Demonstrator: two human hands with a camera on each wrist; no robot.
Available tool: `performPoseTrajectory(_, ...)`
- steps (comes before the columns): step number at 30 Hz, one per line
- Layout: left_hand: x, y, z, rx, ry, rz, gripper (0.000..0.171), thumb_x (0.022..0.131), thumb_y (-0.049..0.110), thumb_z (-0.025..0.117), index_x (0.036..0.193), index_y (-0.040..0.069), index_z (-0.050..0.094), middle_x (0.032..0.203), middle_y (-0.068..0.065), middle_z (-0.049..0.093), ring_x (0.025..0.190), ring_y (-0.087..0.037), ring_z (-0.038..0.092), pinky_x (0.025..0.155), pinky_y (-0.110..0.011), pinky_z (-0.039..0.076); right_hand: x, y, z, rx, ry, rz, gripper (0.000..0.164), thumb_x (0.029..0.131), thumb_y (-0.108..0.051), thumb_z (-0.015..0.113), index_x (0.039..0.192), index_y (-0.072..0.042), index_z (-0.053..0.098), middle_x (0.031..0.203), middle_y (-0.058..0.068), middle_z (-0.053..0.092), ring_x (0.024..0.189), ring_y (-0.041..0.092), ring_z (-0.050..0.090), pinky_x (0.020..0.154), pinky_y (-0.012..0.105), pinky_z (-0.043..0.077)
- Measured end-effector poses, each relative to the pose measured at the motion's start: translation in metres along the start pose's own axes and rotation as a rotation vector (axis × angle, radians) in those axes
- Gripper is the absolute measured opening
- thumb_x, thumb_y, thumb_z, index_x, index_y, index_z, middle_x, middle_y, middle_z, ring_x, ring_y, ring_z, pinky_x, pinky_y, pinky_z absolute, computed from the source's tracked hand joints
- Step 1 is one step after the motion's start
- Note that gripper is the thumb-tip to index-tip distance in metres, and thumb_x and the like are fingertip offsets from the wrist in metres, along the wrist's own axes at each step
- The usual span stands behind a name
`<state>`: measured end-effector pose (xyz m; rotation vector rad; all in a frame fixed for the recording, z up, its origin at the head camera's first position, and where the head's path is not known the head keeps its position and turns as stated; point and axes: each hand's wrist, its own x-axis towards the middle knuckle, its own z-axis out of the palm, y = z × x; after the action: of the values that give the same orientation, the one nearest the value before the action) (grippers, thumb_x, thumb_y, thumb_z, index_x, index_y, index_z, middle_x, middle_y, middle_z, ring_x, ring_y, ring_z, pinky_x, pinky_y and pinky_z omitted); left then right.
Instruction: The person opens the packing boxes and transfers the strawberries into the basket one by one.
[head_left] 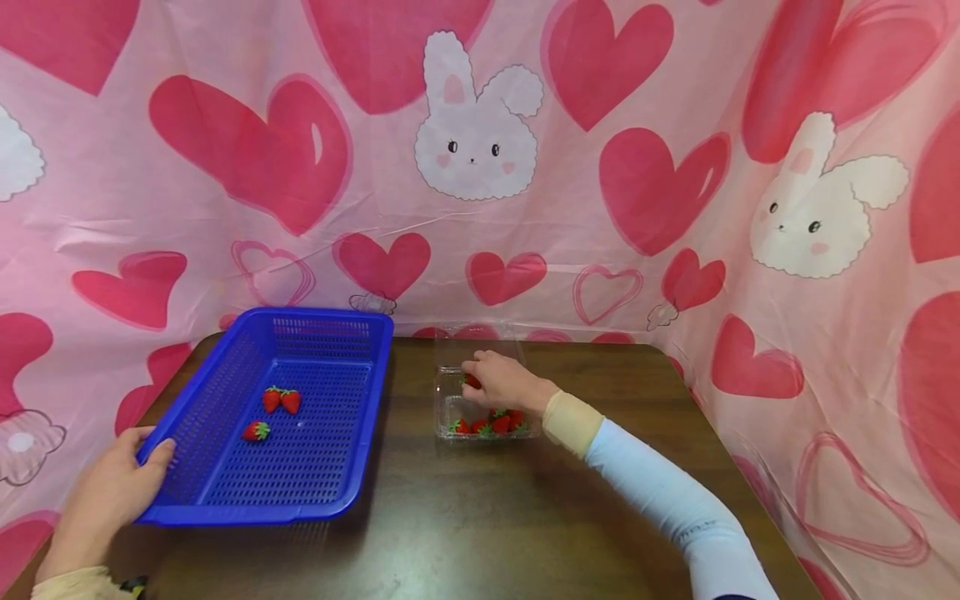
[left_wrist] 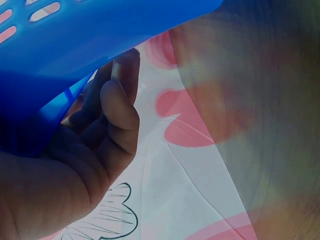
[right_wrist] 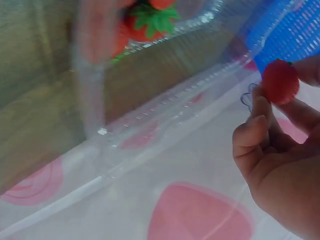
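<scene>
Pinching right hand: rounded red strawberry
Left hand: grips blue basket, strawberry's nine o'clock
Sleeve lettering: illegible to me

Three red strawberries lie in the blue basket.

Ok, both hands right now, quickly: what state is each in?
Left hand: closed, gripping the blue basket at its rim.
Right hand: closed, pinching a red strawberry.

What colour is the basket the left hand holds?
The basket is blue, clearest in the head view.
</scene>
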<state>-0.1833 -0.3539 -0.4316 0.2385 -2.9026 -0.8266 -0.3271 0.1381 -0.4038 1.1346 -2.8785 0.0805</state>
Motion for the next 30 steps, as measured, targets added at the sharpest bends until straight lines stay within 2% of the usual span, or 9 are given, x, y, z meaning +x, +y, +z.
performPoseTrajectory(5,-0.002,-0.001,0.000,0.003,-0.002,-0.004,0.052,0.103,0.028,0.043,0.130,-0.016,0.037,0.113,-0.046,0.051,0.095,-0.058,0.053,0.078,-0.061,0.042,0.008,-0.006,-0.013,0.028,0.073,-0.040,0.016,0.092,-0.031,0.058,0.092,-0.015,0.062,0.078,-0.003,0.048,0.067,0.012,0.044,0.057,0.021,0.041)
performPoseTrajectory(12,0.000,-0.001,-0.001,0.005,-0.018,-0.013,0.053,0.103,0.030,0.042,0.131,-0.015,0.036,0.113,-0.045,0.051,0.093,-0.056,0.054,0.078,-0.062,0.042,0.025,-0.021,-0.034,0.051,0.158,-0.073,0.014,0.092,-0.029,0.055,0.088,-0.017,0.061,0.079,-0.003,0.051,0.069,0.010,0.046,0.062,0.021,0.042)
performPoseTrajectory(18,0.000,-0.001,0.000,0.008,-0.004,-0.006,0.052,0.103,0.029,0.043,0.130,-0.015,0.038,0.112,-0.045,0.053,0.094,-0.058,0.054,0.077,-0.061,0.043,0.039,-0.043,-0.050,0.106,0.162,-0.103,0.015,0.094,-0.031,0.057,0.093,-0.018,0.063,0.084,-0.005,0.056,0.073,0.007,0.051,0.064,0.017,0.045)
performPoseTrajectory(25,0.000,0.001,0.000,0.012,0.003,-0.004,0.051,0.102,0.029,0.043,0.130,-0.014,0.038,0.111,-0.044,0.054,0.093,-0.057,0.055,0.076,-0.060,0.044,0.061,-0.072,-0.067,0.054,0.157,-0.180,0.018,0.095,-0.031,0.056,0.093,-0.016,0.063,0.081,-0.002,0.053,0.072,0.009,0.050,0.060,0.018,0.040)
performPoseTrajectory(30,-0.001,0.001,-0.001,0.007,0.001,-0.008,0.052,0.102,0.029,0.042,0.130,-0.015,0.037,0.112,-0.045,0.052,0.094,-0.057,0.054,0.078,-0.061,0.043,0.078,-0.093,-0.082,0.034,0.143,-0.196,0.019,0.095,-0.031,0.053,0.095,-0.015,0.064,0.084,-0.001,0.056,0.072,0.010,0.051,0.058,0.018,0.041)
